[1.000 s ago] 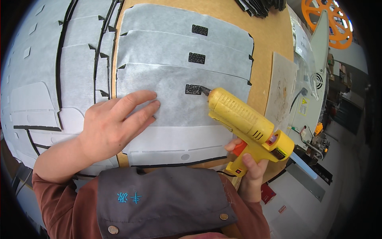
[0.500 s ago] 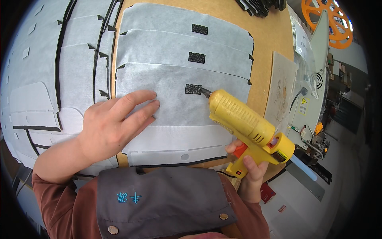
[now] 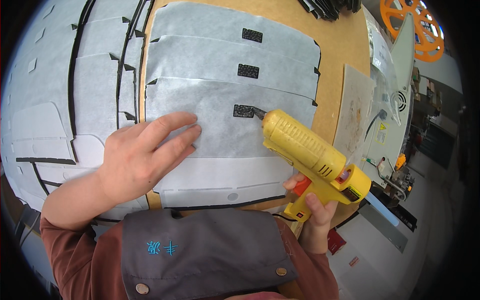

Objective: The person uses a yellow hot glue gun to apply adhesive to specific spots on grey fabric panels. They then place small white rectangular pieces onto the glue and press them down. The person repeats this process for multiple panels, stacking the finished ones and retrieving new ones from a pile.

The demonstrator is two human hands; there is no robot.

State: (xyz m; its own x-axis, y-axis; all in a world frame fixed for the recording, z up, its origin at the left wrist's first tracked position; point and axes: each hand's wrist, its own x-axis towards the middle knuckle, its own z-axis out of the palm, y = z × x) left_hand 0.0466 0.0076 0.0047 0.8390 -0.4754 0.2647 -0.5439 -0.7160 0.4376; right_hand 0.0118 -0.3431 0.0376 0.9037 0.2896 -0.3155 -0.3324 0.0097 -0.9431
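My right hand [image 3: 318, 209] is closed round the handle of a yellow hot glue gun [image 3: 305, 145], with fingers at its red trigger. A translucent glue stick [image 3: 382, 210] juts from the gun's rear. The dark nozzle meets the right end of the nearest black rectangular patch [image 3: 243, 111]. That patch lies on a grey-white fabric panel [image 3: 220, 137], the nearest of several overlapping panels. Two more black patches, a middle one [image 3: 248, 71] and a far one [image 3: 252, 35], sit farther back. My left hand [image 3: 142, 155] rests on the near panel, fingers stretched out, holding nothing.
More pale panels with black edging [image 3: 97, 75] cover the left side. A stained flat board [image 3: 352, 107] lies at the table's right, beside a grey machine [image 3: 387, 140]. Dark folded pieces [image 3: 327, 7] are stacked at the back; an orange reel [image 3: 412, 30] stands at far right.
The nozzle has shifted very slightly inward onto the nearest patch's right end. My left hand has stayed in place.
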